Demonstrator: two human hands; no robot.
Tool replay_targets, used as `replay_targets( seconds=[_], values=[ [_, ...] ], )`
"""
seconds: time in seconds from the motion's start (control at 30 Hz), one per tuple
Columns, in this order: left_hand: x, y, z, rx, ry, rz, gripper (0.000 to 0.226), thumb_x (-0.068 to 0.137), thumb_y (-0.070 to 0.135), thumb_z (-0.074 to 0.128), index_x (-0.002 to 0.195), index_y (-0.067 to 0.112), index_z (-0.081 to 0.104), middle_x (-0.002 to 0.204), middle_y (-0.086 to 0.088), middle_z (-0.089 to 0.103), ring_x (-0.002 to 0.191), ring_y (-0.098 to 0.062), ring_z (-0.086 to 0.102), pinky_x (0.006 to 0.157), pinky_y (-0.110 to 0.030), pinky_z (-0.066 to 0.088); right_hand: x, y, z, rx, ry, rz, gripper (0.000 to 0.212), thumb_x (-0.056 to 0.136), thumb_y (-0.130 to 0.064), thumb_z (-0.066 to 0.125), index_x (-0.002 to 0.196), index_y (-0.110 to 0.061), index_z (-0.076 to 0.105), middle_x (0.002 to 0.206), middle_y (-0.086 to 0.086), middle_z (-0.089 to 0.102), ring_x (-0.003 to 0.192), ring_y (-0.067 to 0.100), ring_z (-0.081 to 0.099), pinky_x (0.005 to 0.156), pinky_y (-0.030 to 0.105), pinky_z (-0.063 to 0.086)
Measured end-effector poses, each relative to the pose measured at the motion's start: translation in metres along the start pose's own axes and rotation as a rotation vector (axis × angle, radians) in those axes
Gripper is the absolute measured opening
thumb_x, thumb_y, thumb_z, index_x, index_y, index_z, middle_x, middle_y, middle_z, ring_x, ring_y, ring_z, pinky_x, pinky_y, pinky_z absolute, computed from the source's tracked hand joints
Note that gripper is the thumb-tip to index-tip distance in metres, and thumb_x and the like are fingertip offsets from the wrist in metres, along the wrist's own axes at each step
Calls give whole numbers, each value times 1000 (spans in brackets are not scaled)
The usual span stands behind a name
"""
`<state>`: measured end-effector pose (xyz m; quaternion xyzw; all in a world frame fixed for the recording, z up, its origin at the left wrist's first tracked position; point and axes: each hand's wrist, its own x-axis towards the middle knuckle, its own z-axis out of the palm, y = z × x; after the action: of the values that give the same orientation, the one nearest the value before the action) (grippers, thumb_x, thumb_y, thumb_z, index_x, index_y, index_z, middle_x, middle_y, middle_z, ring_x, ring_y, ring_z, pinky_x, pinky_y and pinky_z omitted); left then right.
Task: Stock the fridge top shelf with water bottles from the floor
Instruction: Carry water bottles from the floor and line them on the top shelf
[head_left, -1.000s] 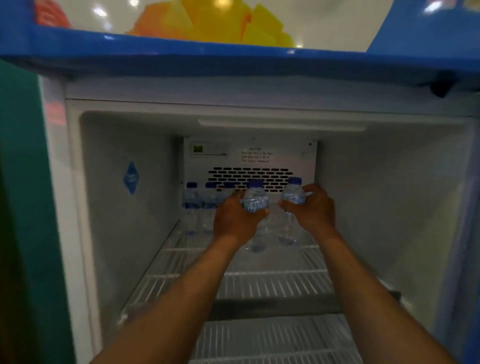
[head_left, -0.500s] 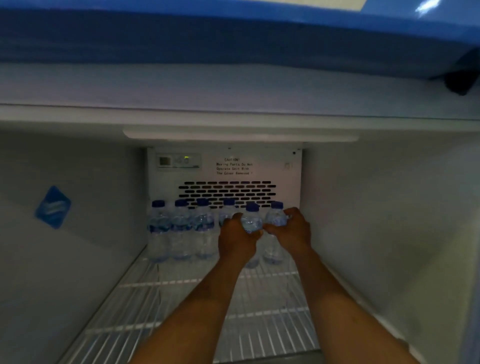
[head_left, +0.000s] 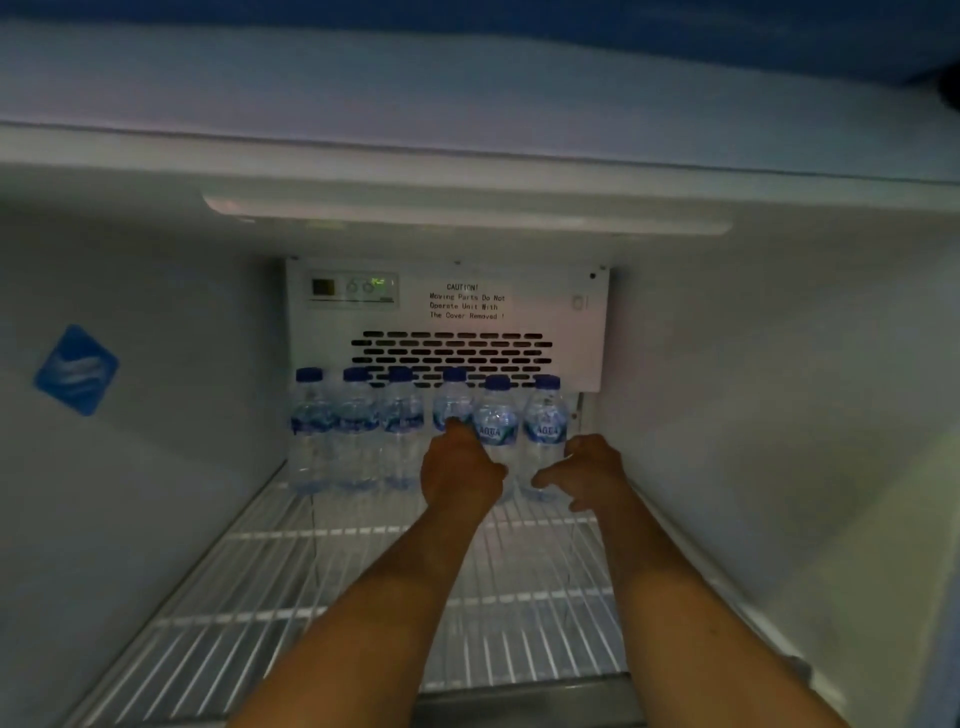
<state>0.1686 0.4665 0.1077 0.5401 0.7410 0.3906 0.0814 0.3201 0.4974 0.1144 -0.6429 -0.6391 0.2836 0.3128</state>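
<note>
Several small water bottles with blue caps stand in a row (head_left: 356, 415) at the back of the white wire top shelf (head_left: 332, 577). The two at the right end, one (head_left: 496, 415) beside the other (head_left: 545, 415), stand upright on the shelf. My left hand (head_left: 457, 475) is low in front of the row, one fingertip touching a bottle (head_left: 451, 402), and it holds nothing. My right hand (head_left: 589, 473) hovers just right of the last bottle with its fingers spread and empty.
The fridge's back panel has a vent grille (head_left: 452, 356) and a caution label (head_left: 465, 301) just above the bottles. White side walls close in left and right; a blue sticker (head_left: 77, 370) is on the left wall. A light bar (head_left: 467, 215) runs across the ceiling.
Both hands set their bottles down at the right end of the row and let go, then drew back slightly. The view has moved closer into the fridge.
</note>
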Motion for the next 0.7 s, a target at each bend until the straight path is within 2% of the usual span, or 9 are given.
replay_targets(
  seconds=[0.07, 0.13, 0.23, 0.4, 0.57, 0.7],
  values=[
    [2, -1, 1, 44, -79, -40, 62, 73, 40, 84, 120, 11, 54, 117, -9, 65, 105, -22, 64, 88, -33, 55, 3, 0, 2, 1, 12, -4, 49, 64, -22, 91, 103, -9, 63, 102, 7, 65, 83, 21, 66, 72, 38, 62],
    [7, 0, 1, 69, -105, -62, 61, 72, 41, 84, 117, 9, 56, 117, -10, 65, 106, -23, 64, 88, -33, 55, 6, -2, 3, 3, 11, -5, 52, 63, -21, 92, 105, -7, 66, 102, 8, 67, 83, 20, 67, 72, 37, 62],
    [13, 4, 6, 93, -87, -81, 61, 73, 41, 83, 119, 9, 56, 119, -11, 64, 109, -23, 63, 89, -33, 54, 13, -5, 4, -2, 14, 5, 51, 62, -22, 93, 103, -5, 68, 102, 10, 69, 87, 22, 70, 74, 37, 62],
    [19, 10, 15, 62, -29, -58, 49, 77, 36, 82, 114, 12, 61, 117, -8, 67, 107, -22, 64, 89, -33, 54, 25, -10, 9, -22, 38, 2, 60, 56, -28, 95, 106, -6, 69, 106, 11, 72, 93, 23, 71, 81, 39, 61],
    [21, 7, 18, 8, -22, -21, 47, 75, 37, 82, 111, 11, 64, 109, -8, 69, 99, -21, 67, 85, -35, 57, 30, -11, 14, -16, 89, -13, 41, 62, -25, 91, 95, -10, 71, 97, 9, 73, 85, 22, 71, 76, 34, 60],
    [21, -1, 20, 80, -59, -30, 47, 75, 36, 83, 110, 12, 62, 111, -7, 68, 101, -21, 66, 85, -32, 55, 31, -9, 19, -24, 108, -12, 32, 67, -30, 87, 81, -16, 62, 93, 6, 70, 82, 21, 69, 72, 31, 58]
  ],
)
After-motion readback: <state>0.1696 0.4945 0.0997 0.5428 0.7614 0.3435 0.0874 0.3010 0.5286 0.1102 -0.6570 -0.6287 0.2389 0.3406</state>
